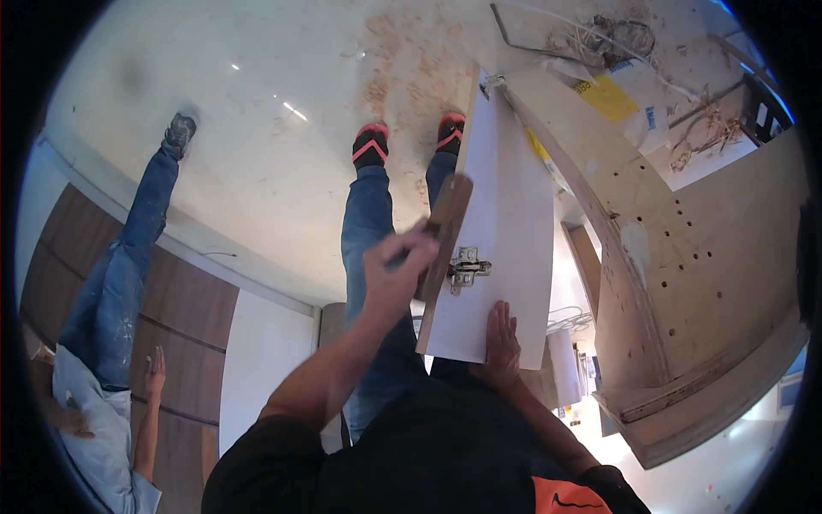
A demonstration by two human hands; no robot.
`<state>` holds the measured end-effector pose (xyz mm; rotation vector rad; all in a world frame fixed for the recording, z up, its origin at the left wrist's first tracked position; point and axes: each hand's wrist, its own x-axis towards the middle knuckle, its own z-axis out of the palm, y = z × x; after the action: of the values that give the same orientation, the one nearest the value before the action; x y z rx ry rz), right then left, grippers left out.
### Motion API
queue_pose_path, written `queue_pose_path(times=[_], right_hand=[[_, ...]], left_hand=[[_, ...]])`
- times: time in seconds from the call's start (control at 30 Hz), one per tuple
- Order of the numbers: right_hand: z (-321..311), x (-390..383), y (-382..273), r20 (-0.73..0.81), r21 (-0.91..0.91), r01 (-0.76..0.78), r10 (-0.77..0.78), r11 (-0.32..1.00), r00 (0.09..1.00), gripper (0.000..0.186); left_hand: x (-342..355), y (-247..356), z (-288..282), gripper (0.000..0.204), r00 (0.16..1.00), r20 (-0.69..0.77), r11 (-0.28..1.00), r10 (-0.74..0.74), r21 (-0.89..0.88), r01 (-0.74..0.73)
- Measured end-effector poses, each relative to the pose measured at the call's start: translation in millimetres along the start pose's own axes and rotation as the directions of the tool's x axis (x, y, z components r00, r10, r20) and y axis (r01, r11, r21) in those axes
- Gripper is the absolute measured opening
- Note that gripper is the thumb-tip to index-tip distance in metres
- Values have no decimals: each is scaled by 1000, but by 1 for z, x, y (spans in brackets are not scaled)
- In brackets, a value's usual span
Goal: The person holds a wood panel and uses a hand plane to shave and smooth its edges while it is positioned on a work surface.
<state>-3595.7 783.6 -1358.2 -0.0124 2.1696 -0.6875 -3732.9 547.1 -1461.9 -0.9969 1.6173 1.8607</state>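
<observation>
A white cabinet door (514, 197) stands on edge in front of me, with a metal concealed hinge (468, 267) on its face and another hinge (492, 83) at its far end. My left hand (401, 261), slightly blurred, is closed on a long brown wooden block that looks like a hand plane (454, 206). The block lies along the door's left edge, and its underside is hidden. My right hand (503, 341) rests flat with fingers stretched out on the door's face, near its closer end.
At the right is a large bare wooden board (676, 257) with drilled holes and a curved edge. Shavings (411, 60) litter the floor ahead; a yellow-and-white bag (612, 98) and tangled debris (621, 38) lie beyond. Another person (103, 343) is at the left, by brown panels (184, 300).
</observation>
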Motion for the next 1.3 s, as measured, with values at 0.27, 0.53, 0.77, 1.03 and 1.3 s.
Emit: queue_pose_path(times=[0.27,0.53,0.77,1.03,1.3], right_hand=[[4,3,-6,9,-5,33,-33,999,999,98],[-2,0,-2,-7,-14,-16,15,1000,1000,90],[2,0,1,-22,-16,-13,13,1000,1000,89],[14,6,-5,-4,48,42,-42,998,999,85],[-22,-4,7,-133,-89,-4,-8,996,991,77]], left_hand=[[220,-90,61,23,972,-133,969,-196,-176,172],[109,-37,36,20,975,-25,975,-219,36,220],[53,-20,19,28,995,2,995,-97,35,96],[301,-115,63,21,967,-222,884,-126,418,211],[185,-103,-87,26,960,-126,930,-249,246,274]])
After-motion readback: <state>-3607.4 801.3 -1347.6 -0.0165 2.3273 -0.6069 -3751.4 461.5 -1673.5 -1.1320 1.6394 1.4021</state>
